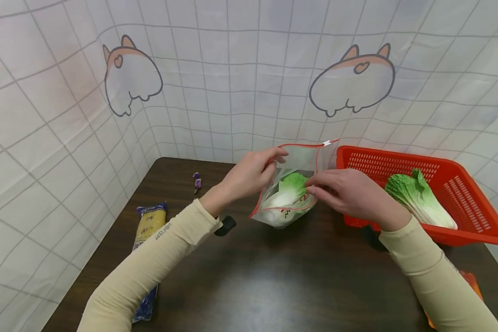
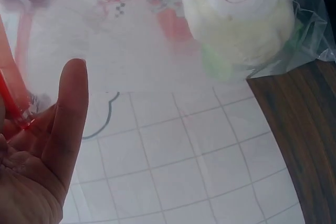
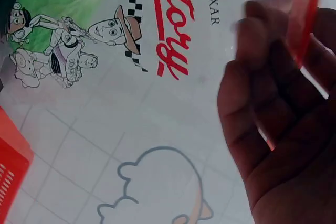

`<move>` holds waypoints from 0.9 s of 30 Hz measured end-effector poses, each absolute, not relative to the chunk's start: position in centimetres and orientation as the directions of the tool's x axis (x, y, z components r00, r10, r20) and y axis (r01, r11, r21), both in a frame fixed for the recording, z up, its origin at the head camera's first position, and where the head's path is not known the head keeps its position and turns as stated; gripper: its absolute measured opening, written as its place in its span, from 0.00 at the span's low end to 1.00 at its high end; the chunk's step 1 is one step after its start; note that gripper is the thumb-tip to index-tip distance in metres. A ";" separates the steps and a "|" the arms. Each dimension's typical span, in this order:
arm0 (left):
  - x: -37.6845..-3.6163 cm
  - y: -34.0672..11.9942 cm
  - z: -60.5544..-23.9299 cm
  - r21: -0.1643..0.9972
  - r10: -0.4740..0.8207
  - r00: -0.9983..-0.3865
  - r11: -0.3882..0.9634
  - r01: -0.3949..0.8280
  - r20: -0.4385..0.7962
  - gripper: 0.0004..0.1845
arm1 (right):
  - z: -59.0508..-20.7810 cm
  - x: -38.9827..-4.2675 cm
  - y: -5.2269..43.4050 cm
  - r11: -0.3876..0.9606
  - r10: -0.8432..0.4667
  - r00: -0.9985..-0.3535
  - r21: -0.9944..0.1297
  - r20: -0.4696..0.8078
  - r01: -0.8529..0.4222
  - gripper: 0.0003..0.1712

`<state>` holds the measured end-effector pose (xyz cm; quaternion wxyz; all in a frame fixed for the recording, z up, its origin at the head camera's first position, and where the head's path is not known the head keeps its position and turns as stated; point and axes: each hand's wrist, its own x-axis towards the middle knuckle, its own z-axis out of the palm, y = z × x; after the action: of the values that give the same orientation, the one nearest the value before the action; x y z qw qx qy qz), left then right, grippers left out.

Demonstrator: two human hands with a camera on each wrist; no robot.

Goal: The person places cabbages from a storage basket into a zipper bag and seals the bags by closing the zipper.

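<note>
A clear zip bag with a red zipper edge stands on the dark table, its mouth gaping upward. Inside lies a Chinese cabbage, green leaves toward the back right; its pale base shows through the plastic in the left wrist view. My left hand holds the bag's left rim, the red strip running past its fingers while the thumb stands fairly straight. At the right rim, my right hand pinches the red edge between thumb and fingers. Printed cartoon figures and red lettering cover the bag in the right wrist view.
A red basket stands at the right, holding another Chinese cabbage. To the left are a yellow and blue packet, partly under my left sleeve, and a small purple wrapped sweet. An orange packet shows beside my right forearm.
</note>
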<state>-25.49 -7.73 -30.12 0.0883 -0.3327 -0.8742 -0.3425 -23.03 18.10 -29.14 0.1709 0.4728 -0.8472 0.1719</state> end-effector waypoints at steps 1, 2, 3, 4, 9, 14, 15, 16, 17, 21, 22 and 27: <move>-25.4 -7.7 -30.0 0.535 0.514 -0.765 0.550 0.641 0.387 0.21 | -29.2 -22.8 18.0 0.507 -0.748 -0.491 -0.093 0.446 -0.857 0.05; -25.4 -7.8 -29.9 0.526 0.509 -0.765 0.558 0.642 0.395 0.21 | -29.1 -22.7 17.9 0.522 -0.745 -0.496 -0.073 0.446 -0.850 0.03; -25.4 -7.8 -29.8 0.517 0.503 -0.764 0.563 0.645 0.405 0.21 | -29.0 -22.5 17.9 0.531 -0.737 -0.502 -0.072 0.453 -0.844 0.03; -25.3 -7.8 -29.7 0.518 0.497 -0.764 0.563 0.645 0.411 0.21 | -28.8 -22.3 18.0 0.534 -0.722 -0.509 -0.089 0.468 -0.841 0.06; -25.1 -8.1 -28.8 0.559 0.472 -0.761 0.518 0.647 0.444 0.21 | -27.6 -21.9 18.3 0.497 -0.576 -0.559 -0.288 0.596 -0.819 0.10; -25.4 -8.0 -28.7 0.543 0.444 -0.772 0.549 0.635 0.455 0.22 | -27.3 -22.1 17.8 0.504 -0.479 -0.598 -0.356 0.643 -0.787 0.11; -25.5 -7.9 -28.8 0.529 0.434 -0.773 0.564 0.634 0.464 0.22 | -27.3 -22.2 17.7 0.513 -0.472 -0.600 -0.352 0.646 -0.783 0.10; -25.5 -7.9 -28.8 0.513 0.421 -0.769 0.576 0.636 0.481 0.22 | -27.5 -22.4 17.6 0.523 -0.464 -0.601 -0.346 0.651 -0.779 0.10; -25.6 -7.8 -28.9 0.481 0.406 -0.757 0.595 0.644 0.512 0.22 | -27.7 -22.5 17.5 0.532 -0.455 -0.602 -0.342 0.656 -0.774 0.09; -25.8 -7.6 -28.9 0.316 0.346 -0.646 0.657 0.684 0.680 0.21 | -28.8 -23.2 17.3 0.584 -0.427 -0.614 -0.317 0.663 -0.748 0.08; -25.9 -7.6 -29.0 0.257 0.348 -0.608 0.678 0.689 0.713 0.21 | -29.1 -23.4 17.3 0.600 -0.432 -0.628 -0.313 0.647 -0.736 0.07; -26.2 -7.5 -30.6 0.037 0.482 -0.579 0.747 0.664 0.658 0.18 | -31.3 -24.5 17.4 0.711 -0.525 -0.772 -0.314 0.358 -0.629 0.07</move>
<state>-26.21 -7.50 -30.58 0.3222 -0.3266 -0.8773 -0.1412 -24.51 17.40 -31.33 0.1220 0.3147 -0.9169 0.2131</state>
